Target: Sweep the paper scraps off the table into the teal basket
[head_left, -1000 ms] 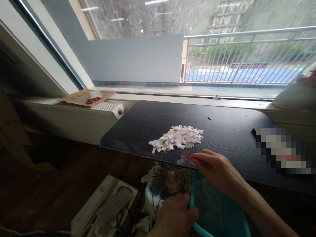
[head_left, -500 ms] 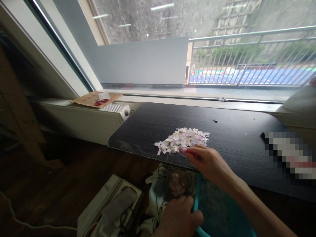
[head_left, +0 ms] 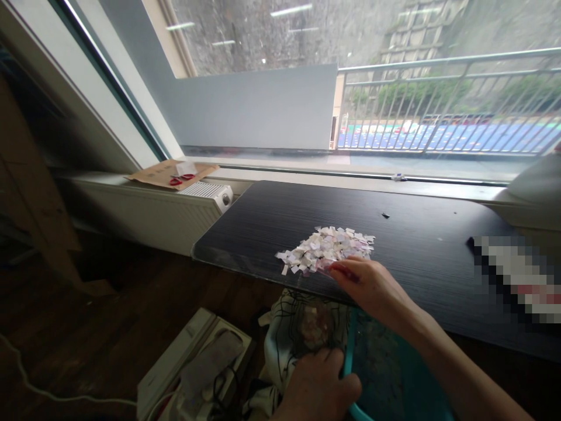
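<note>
A heap of small white and pale-lilac paper scraps lies near the front edge of the dark table. My right hand is closed around a pinkish see-through piece of plastic, whose tip touches the near side of the heap. I cannot make out its exact kind. Below the table edge, my left hand has its fingers curled at a clear plastic container with pale bits in it; whether it is a bag or a cup is unclear. The thumb side lies by the rim of a teal basin.
Patterned cloth hangs below the table, beside an open white box with a grey item and cables. Red-handled scissors rest on brown paper over the radiator. A pixelated object lies at the table's right.
The pink plastic piece has shifted very slightly against the heap's near edge. Both hands keep almost the same place, and the view has moved a little.
</note>
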A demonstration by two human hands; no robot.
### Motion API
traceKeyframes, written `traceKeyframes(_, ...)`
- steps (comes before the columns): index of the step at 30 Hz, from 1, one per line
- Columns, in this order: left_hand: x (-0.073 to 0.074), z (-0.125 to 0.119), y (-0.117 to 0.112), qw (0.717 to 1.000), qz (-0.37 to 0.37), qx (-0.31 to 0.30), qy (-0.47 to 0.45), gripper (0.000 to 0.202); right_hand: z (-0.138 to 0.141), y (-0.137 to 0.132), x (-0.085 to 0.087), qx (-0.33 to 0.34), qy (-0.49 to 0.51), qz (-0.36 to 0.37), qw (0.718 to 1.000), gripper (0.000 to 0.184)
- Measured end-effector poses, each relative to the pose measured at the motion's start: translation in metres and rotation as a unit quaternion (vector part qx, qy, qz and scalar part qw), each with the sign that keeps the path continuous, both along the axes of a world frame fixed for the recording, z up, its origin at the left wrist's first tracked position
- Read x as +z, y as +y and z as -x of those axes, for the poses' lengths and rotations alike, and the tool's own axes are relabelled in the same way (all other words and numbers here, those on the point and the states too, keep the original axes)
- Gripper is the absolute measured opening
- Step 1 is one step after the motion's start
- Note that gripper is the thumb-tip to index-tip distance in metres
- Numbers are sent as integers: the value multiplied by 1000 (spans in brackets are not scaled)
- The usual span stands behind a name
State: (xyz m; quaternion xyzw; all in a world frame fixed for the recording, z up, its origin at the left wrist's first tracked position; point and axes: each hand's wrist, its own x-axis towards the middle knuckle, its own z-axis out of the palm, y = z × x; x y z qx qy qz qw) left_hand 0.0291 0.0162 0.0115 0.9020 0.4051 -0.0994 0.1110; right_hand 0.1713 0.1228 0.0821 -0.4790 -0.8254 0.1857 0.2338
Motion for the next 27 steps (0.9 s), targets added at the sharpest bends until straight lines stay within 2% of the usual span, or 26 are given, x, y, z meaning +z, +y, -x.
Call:
traceKeyframes(8, -1, 0, 1, 1000, 2, -4, 3, 16, -3, -2, 6, 0, -3, 5, 1000, 26)
traceKeyframes(13, -2, 1, -1, 1000, 10, -2, 10, 17, -9, -8, 6, 20, 0, 33, 999, 24)
traceKeyframes(17, -6, 0, -1, 1000, -8, -8, -12, 26, -5, -7, 9, 10, 9, 17, 1000, 25)
traceKeyframes(22, -5, -1, 0, 1000, -5, 2, 16, 19, 14, 1, 5, 25, 10, 8, 1000, 25)
traceKeyframes(27, -6, 0, -1, 1000, -6, 0, 9, 19, 5, -2, 6, 27, -8, 23, 999, 23)
